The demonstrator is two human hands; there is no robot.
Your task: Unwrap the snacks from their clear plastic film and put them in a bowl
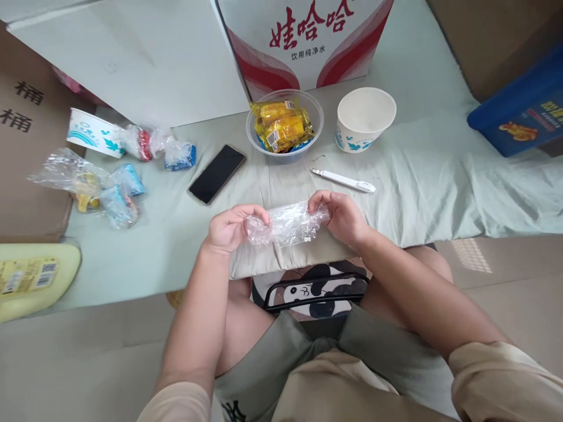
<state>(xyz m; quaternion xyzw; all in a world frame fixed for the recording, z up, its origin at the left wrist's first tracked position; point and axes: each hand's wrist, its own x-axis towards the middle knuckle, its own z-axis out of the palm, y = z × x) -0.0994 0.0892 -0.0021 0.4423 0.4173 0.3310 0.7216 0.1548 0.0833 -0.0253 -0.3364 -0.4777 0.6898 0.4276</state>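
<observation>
A crinkled sheet of clear plastic wrap [288,224] is stretched between my two hands, just above the front edge of the cloth-covered table. My left hand [233,227] pinches its left end between thumb and fingers. At the other end, my right hand [341,215] grips the bunched film. Behind the right hand lies a white pen-shaped cutter [345,180]. Farther back stand a clear plastic bowl [249,130] of yellow-wrapped snack packs [284,126] and a white paper cup [366,114] with blue leaves.
A black phone [217,174] lies left of centre. Several film-wrapped small packs [119,196] and a tipped paper cup [94,132] sit at the left. A white carton [308,44] with red lettering stands behind, and a blue container [519,99] at the right.
</observation>
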